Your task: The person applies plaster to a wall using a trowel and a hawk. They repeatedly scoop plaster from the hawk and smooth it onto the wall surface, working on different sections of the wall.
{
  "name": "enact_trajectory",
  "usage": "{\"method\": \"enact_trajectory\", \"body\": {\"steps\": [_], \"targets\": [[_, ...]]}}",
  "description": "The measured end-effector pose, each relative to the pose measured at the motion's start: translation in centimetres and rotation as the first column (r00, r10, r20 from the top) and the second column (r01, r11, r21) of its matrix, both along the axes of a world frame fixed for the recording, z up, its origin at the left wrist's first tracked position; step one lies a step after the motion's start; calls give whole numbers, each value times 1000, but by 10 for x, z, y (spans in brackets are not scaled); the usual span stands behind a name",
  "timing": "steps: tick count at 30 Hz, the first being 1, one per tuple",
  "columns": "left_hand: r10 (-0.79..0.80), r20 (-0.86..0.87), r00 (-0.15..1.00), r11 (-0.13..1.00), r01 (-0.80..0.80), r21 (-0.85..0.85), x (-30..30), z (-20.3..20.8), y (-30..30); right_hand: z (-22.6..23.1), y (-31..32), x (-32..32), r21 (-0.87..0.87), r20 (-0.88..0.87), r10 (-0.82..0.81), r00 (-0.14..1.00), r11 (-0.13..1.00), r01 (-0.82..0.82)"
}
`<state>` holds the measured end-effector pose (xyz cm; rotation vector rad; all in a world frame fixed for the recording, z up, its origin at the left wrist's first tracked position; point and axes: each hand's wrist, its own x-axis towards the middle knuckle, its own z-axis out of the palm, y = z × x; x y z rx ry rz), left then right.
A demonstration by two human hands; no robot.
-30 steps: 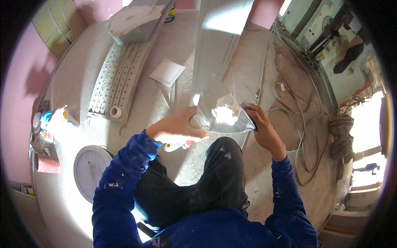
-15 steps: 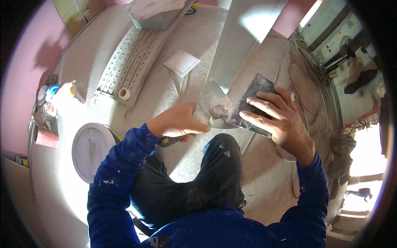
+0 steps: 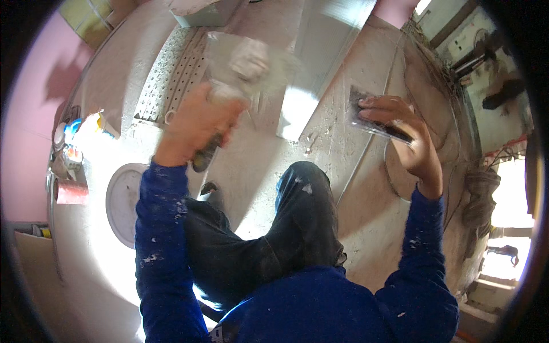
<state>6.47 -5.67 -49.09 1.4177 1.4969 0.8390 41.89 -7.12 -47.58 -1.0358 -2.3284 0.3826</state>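
My left hand [image 3: 197, 126], smeared by motion, grips the dark handle of a wide putty knife [image 3: 220, 54]. On its broad blade sits a lump of pale filler [image 3: 249, 59], held up over the floor left of a long grey-white board. To the right, my right hand [image 3: 409, 123] pinches a dark, thin rectangular spreader [image 3: 355, 106], tilted so that its edge shows, with whitish smears on it. The knife and the spreader are well apart.
The long board [image 3: 320, 63] lies ahead of my knees. Perforated pale strips [image 3: 166, 74] lie at the far left, under a box-like piece [image 3: 200, 18]. A round grey-white lid [image 3: 127, 206] and a pink roll [image 3: 71, 192] are at left; cables [image 3: 394, 63] run along the right.
The hands have moved apart. My left hand lifted the putty knife and filler away, forward and left; my right hand drew the spreader up and right. The white square tile is now hidden.
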Motion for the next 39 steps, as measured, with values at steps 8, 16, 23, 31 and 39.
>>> {"method": "enact_trajectory", "body": {"steps": [8,16,23,31,39], "targets": [[-1,435,900,973,-99,206,-52,-4,34,-213,8,-49,-389,-832,-541,-126,729,-563],[48,604,795,991,-111,68,-82,-48,61,-293,32,-161,-377,-406,-645,-647,764,-524],[-49,680,732,990,-54,130,-96,-67,75,-282,98,-208,-586,-409,-571,-712,762,-275],[30,657,753,989,-119,91,-105,-65,66,-263,147,-208,-804,-478,-650,-591,595,-4],[70,643,763,981,-169,94,-111,-64,58,-202,142,-197,-864,-313,-752,-580,479,-155]]}}
